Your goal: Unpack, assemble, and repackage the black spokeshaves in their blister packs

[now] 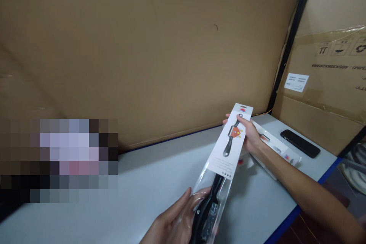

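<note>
A long retail package is tilted up from the lower middle over the table. Its upper part is a white card printed with a dark-handled tool beside an orange wedge; a black-handled tool shows through the clear plastic below. My right hand pinches the card near its top, thumb in front and fingers behind. Under the lower end, my left hand grips the package from the left, its fingers partly seen through the plastic. The tool's bottom end is cut off by the frame.
Behind my right forearm more white packages lie on the pale table. Farther right is a black phone. A large cardboard sheet stands along the back, with a printed carton at right. A blurred-out patch covers the left.
</note>
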Action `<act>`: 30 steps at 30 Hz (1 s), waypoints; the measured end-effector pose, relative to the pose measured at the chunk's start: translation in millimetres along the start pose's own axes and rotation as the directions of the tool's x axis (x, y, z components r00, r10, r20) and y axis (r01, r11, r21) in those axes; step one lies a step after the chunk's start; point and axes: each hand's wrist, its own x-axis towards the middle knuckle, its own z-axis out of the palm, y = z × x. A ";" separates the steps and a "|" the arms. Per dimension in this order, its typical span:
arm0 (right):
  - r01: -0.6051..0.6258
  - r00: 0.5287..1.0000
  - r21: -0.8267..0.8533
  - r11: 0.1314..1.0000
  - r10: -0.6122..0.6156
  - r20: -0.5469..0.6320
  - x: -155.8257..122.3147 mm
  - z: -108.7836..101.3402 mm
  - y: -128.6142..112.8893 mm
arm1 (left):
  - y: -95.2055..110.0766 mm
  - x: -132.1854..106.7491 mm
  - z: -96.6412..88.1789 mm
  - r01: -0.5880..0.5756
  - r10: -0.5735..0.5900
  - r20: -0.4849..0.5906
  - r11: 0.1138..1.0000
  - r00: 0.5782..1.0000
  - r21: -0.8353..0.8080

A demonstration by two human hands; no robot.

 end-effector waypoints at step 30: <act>0.263 0.932 -0.819 0.510 -0.354 0.079 17.4 -20.8 3.2 | -7.3 4.9 7.2 -0.064 0.069 0.032 0.987 0.997 -0.150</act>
